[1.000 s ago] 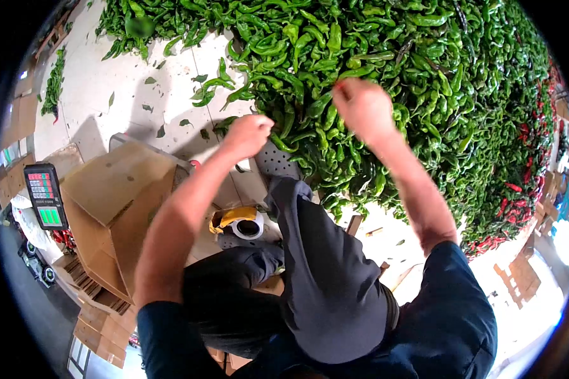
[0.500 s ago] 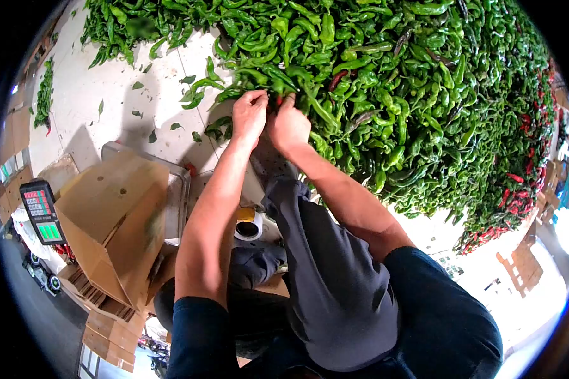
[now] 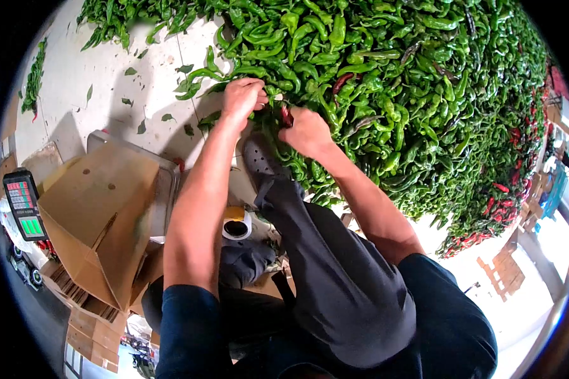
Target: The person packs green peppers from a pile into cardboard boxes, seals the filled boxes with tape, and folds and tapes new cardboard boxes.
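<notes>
A large heap of green chili peppers point(image 3: 398, 95) spreads in front of me and to the right. My right hand point(image 3: 308, 134) is closed at the heap's near edge, with a dark red chili pepper point(image 3: 287, 116) in its fingers. To its left, my left hand point(image 3: 241, 101) is curled, its fingertips close to the green peppers. Whatever those fingers hold, if anything, is hidden. Another dark red pepper point(image 3: 342, 83) lies among the green ones beyond my right hand.
On the left are an open cardboard box point(image 3: 95, 221), a metal tray point(image 3: 171, 174) and a scale display point(image 3: 25, 205). A white roll point(image 3: 237, 227) lies by my leg. My shoe point(image 3: 262, 158) is below my hands. Loose leaves dot the pale floor point(image 3: 69, 82).
My hands have moved apart; the right has shifted right and slightly down, with the red pepper now showing in its fingers. The left has moved slightly up and left. The view has shifted a little.
</notes>
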{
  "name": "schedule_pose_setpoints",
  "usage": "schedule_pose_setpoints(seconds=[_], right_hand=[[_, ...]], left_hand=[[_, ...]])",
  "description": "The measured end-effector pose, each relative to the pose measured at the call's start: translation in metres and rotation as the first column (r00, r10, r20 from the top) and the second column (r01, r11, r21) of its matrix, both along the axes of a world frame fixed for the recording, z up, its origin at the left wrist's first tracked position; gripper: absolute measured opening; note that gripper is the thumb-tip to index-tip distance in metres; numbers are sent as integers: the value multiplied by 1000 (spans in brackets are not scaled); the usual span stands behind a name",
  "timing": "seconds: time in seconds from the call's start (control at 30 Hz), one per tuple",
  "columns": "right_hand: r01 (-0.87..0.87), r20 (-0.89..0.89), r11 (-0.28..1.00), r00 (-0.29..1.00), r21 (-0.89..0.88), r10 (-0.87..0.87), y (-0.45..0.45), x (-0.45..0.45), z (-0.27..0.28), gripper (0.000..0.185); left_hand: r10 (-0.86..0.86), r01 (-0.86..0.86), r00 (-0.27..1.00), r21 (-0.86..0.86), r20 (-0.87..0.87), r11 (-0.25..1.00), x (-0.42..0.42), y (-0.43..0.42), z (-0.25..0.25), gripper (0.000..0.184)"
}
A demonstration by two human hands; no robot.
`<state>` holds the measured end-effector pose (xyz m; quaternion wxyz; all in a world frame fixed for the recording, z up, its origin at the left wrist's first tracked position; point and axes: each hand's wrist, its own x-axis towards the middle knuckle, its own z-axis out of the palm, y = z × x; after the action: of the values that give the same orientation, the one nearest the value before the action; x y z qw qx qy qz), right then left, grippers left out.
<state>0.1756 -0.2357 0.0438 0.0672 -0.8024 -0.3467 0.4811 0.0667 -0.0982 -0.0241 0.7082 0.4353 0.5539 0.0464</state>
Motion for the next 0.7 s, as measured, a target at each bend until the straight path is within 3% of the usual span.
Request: schedule_pose_setpoints(seconds=[0.07, 0.13, 0.2, 0.27, 0.3, 0.33, 0.37, 0.47, 0.5, 0.63, 0.7], right_hand=[[-26, 148, 962, 989, 271, -15, -16, -10, 11, 34], [301, -197, 882, 950, 362, -244, -23, 11, 26, 33], [374, -192, 809, 928, 454, -320, -12, 52, 56, 28], [193, -53, 960, 981, 202, -186, 12, 100, 87, 23], [-153, 200, 982, 971, 114, 129, 24, 115, 77, 21], [-455, 401, 889, 805, -54, 437, 35, 127, 66, 19], [-667, 487, 745, 648, -8, 585, 36, 130, 53, 18], [-880, 424, 362, 214, -306, 880, 34, 120, 22, 15], [-882, 358, 318, 189, -347, 915, 36, 122, 21, 19], [-880, 289, 294, 190, -374, 938, 25, 123, 46, 22], [-727, 260, 570, 507, -383, 822, 24, 138, 63, 25]], left_hand=[[-92, 93, 995, 26, -27, 995, -9, 4, 2, 32], [-55, 61, 997, 146, -45, 987, -15, 0, 5, 32], [39, -35, 999, 170, -21, 985, -24, -2, 2, 29], [127, -122, 992, 164, -16, 979, -32, 0, 4, 28], [162, -157, 987, 174, -13, 972, -35, -1, 3, 27], [195, -190, 981, 182, -11, 965, -38, -4, 1, 27], [227, -222, 974, 186, -9, 957, -40, -9, 1, 26], [275, -275, 961, 201, 29, 940, -47, -19, 5, 24], [302, -298, 953, 181, 6, 937, -50, -22, 7, 23], [221, -212, 975, 188, -28, 959, -67, -42, 9, 22], [185, -185, 983, 187, 18, 965, -70, -50, 3, 23]])
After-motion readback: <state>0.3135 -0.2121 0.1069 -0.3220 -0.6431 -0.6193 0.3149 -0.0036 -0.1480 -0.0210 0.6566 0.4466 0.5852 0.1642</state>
